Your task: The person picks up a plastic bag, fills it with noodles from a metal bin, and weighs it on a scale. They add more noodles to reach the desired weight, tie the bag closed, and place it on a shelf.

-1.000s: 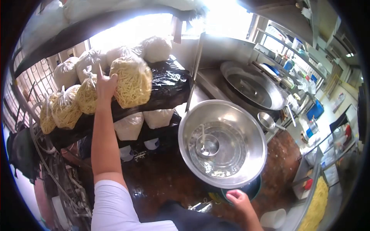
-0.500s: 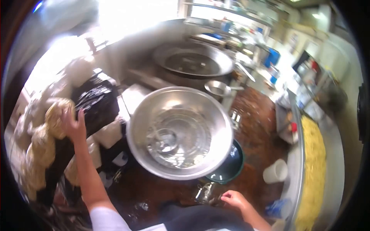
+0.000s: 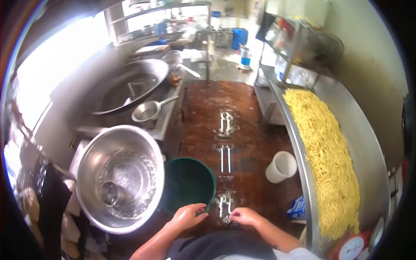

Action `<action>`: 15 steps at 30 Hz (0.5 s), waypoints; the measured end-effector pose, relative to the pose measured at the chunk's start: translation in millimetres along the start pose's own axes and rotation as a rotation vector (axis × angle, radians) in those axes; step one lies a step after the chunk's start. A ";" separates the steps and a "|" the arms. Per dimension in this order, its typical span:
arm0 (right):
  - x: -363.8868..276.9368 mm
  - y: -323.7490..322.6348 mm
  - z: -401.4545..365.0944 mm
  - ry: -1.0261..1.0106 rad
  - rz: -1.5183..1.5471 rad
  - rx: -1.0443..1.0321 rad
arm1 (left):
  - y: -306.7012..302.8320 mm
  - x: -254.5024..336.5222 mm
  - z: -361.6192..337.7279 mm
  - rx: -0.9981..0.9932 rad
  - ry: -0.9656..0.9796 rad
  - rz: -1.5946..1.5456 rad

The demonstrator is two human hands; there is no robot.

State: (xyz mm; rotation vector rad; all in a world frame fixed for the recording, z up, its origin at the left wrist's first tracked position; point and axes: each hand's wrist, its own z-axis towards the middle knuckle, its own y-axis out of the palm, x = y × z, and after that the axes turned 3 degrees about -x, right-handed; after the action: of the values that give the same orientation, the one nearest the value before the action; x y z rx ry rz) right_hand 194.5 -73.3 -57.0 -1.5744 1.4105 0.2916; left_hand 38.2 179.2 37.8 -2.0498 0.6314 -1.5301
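My left hand (image 3: 189,216) is in front of my body at the near rim of a dark green tub (image 3: 189,184). Its fingers are bent, with a gap between them and the thumb, and nothing shows in it. A short way to the right, my right hand (image 3: 246,216) has its fingertips pinched together; whatever they might hold is too small to make out. Left of the tub stands a large steel basin (image 3: 145,149) with clear water and a small metal cup (image 3: 112,193) inside.
A long metal trough (image 3: 299,156) of yellow noodles (image 3: 331,169) runs along the right, with a red dial scale (image 3: 351,248) at its near end. A white bucket (image 3: 281,167) stands on the wet brown floor (image 3: 242,143). Back left are a wok (image 3: 159,69) and a saucepan (image 3: 146,111).
My left hand has come away from the filled plastic bags on the left to the front of my body. The view has swung right, bringing the noodle trough fully into sight.
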 end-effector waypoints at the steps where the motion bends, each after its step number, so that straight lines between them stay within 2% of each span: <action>1: 3.1 -29.2 -15.2 0.041 0.016 0.038 | 6.6 9.3 23.3 -0.031 0.013 0.015; 3: 30.2 -75.3 -32.5 0.046 0.093 0.090 | 18.1 28.6 71.4 -0.243 0.105 0.288; 4: 44.7 -95.7 -34.8 0.055 0.089 0.102 | 21.7 40.9 93.8 -0.353 0.065 0.313; 6: 73.7 -126.0 -33.1 0.088 0.330 0.180 | 32.6 58.6 135.3 -0.404 0.081 0.326; 7: 78.5 -141.1 -29.9 0.043 0.285 0.280 | 35.2 65.8 152.2 -0.456 0.081 0.347; 9: 83.2 -164.9 -14.5 0.049 0.373 0.351 | 33.9 80.6 185.4 -0.510 0.086 0.380; 10: 84.0 -170.1 -4.5 0.049 0.383 0.347 | 30.4 85.3 201.4 -0.554 0.097 0.413; 13: 82.4 -193.8 30.2 0.018 0.510 0.221 | 18.8 88.1 248.7 -0.522 0.042 0.376; 15: 88.9 -217.4 57.2 0.007 0.340 0.057 | 13.9 77.7 281.5 -0.492 0.022 0.340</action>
State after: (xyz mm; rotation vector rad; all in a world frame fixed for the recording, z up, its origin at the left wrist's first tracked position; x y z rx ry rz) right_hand 432.2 -115.5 -43.8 -1.2859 1.6768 0.4430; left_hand 328.7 152.4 17.6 -2.1146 1.4001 -1.2852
